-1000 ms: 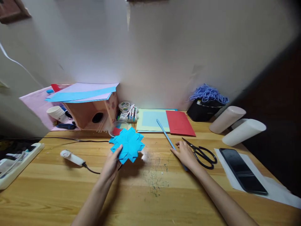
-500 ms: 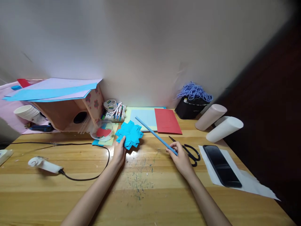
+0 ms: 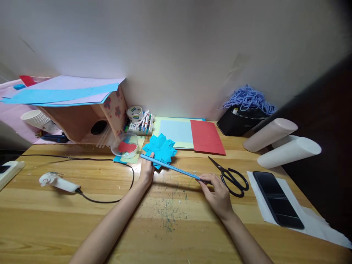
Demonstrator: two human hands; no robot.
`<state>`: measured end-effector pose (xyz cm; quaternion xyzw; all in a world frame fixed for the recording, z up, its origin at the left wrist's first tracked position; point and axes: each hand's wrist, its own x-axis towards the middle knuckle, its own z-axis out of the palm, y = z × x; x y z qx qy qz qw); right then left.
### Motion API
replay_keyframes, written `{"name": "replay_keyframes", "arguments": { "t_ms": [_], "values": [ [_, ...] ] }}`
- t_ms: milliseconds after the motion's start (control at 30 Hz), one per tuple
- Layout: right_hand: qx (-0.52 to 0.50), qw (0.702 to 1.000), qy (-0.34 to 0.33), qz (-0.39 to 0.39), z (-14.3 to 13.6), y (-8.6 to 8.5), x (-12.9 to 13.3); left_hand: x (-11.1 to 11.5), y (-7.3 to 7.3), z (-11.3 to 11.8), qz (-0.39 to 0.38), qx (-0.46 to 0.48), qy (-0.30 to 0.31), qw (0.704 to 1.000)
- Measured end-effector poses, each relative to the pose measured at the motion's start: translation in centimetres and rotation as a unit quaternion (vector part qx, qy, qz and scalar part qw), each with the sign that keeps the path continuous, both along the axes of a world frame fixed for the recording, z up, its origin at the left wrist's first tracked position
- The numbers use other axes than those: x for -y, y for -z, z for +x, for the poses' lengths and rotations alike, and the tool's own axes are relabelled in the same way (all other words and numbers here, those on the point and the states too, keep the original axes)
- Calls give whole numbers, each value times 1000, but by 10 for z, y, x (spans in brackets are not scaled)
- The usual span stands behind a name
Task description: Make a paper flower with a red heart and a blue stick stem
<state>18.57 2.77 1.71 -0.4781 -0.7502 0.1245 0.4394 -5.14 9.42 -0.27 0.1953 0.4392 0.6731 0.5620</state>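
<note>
A bright blue folded paper flower (image 3: 161,147) is pinched at its lower left edge by my left hand (image 3: 147,169). My right hand (image 3: 218,194) grips one end of a thin blue paper stick (image 3: 176,169). That stick slants up to the left, its far end in front of the flower and close to my left thumb; whether it touches either one I cannot tell. Black-handled scissors (image 3: 231,178) lie partly open just right of my right hand.
Coloured sheets, a red one (image 3: 207,137) among them, lie at the back beside markers (image 3: 141,123) and a clear bowl (image 3: 125,146). A corded white glue-gun-like tool (image 3: 59,182) is at left. A phone (image 3: 277,200) and white paper rolls (image 3: 288,152) are at right.
My right hand has tilted the stick flatter, bringing its far end down and left in front of the flower. The whole view has shifted slightly. Both hands keep their hold.
</note>
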Motion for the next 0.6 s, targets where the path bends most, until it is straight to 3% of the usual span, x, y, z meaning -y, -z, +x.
{"name": "replay_keyframes", "arguments": {
  "t_ms": [200,433,600],
  "values": [
    [-10,998,26,-51,0,3,3,4,2,0,-14,-93,6,996],
    [-7,980,14,-196,-2,-2,6,2,6,-2,10,-71,19,997],
    [32,974,-11,-226,-5,-3,6,3,6,-1,14,-69,16,997]
  ]
}}
